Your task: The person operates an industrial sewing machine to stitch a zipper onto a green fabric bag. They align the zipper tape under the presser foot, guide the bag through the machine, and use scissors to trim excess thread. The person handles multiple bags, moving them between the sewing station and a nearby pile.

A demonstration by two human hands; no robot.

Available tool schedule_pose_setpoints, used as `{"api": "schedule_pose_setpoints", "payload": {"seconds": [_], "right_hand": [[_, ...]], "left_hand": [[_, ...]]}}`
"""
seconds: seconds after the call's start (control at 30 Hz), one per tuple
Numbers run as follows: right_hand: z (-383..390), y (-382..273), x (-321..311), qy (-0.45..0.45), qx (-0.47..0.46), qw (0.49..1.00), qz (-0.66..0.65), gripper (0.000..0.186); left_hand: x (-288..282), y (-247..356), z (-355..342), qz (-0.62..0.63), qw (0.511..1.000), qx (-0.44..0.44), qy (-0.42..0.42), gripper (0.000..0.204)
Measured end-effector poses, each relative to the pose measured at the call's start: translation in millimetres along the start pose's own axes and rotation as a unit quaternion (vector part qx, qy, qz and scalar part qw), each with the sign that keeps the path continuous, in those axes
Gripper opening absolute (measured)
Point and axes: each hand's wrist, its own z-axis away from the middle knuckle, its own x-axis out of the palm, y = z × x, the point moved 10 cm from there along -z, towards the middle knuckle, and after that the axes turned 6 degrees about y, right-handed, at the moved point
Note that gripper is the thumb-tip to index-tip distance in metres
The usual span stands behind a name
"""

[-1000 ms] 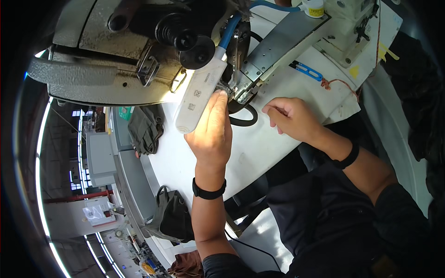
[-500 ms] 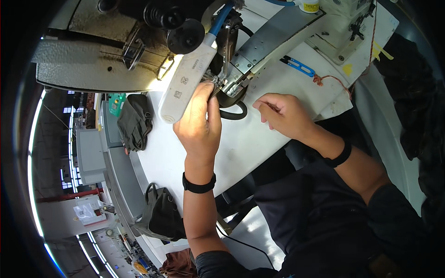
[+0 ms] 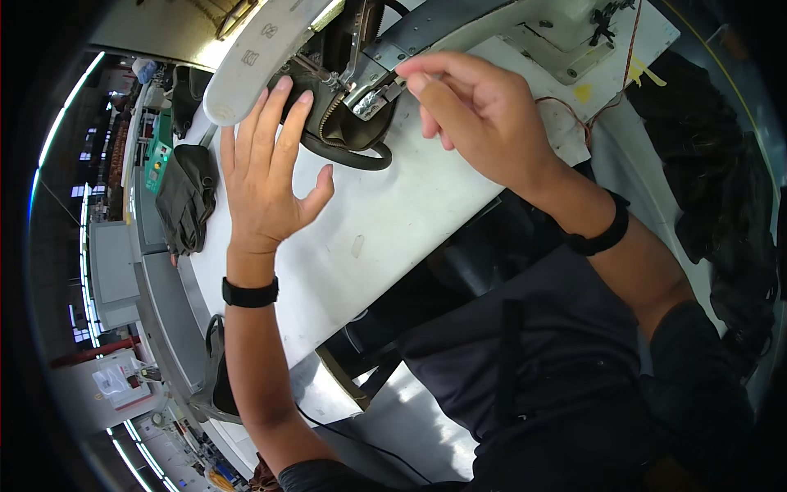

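Observation:
A dark olive bag (image 3: 373,131) with a zipper (image 3: 330,119) and a rounded handle (image 3: 348,161) sits around the end of the sewing machine's narrow arm (image 3: 447,23). My left hand (image 3: 269,168) is open, fingers spread, with its fingertips at the bag's left side; whether they press on it I cannot tell. My right hand (image 3: 492,123) is raised by the arm's tip and the shiny metal plate (image 3: 370,102). Its fingers are curled, thumb against forefinger, and anything between them is hidden. A red cord (image 3: 589,131) runs behind this hand.
A long white lamp (image 3: 262,53) hangs over the bag's left side. Another dark bag (image 3: 187,197) lies at the white table's (image 3: 361,221) left edge, with one more (image 3: 217,373) below it. Dark material (image 3: 697,156) hangs at the right.
My left hand has let go of the bag by the metal plate and spread open to the left. My right hand has risen from the table to the arm's tip. The view has shifted.

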Motion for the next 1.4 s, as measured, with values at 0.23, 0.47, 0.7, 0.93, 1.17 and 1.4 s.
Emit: {"api": "schedule_pose_setpoints", "payload": {"seconds": [0.23, 0.47, 0.7, 0.93, 1.17, 1.4], "right_hand": [[-41.1, -11.7, 35.9, -0.057, 0.082, 0.994, 0.049, 0.031], [-44.6, -6.7, 45.1, -0.185, 0.132, 0.971, -0.069, 0.028], [-43.0, -1.0, 33.3, -0.045, 0.103, 0.994, 0.010, 0.028], [-29.0, -6.3, 36.7, -0.043, 0.076, 0.996, -0.025, 0.026], [19.8, 43.3, 29.1, -0.048, 0.111, 0.987, -0.109, 0.062], [65.2, 13.8, 70.0, -0.369, 0.393, 0.732, -0.417, 0.095]], "left_hand": [[22.2, -23.4, -19.4, -0.046, 0.996, 0.042, 0.056, 0.071], [-5.7, -7.7, -10.4, -0.067, 0.998, -0.006, 0.008, 0.073], [-38.8, 33.8, -4.2, -0.092, 0.994, -0.055, -0.028, 0.074], [-47.4, 42.0, -3.6, -0.097, 0.989, -0.101, -0.044, 0.065], [-50.3, 46.2, -15.6, -0.085, 0.991, -0.086, -0.055, 0.061], [-83.4, 14.1, -45.9, 0.100, 0.980, -0.141, -0.102, 0.040]]}}
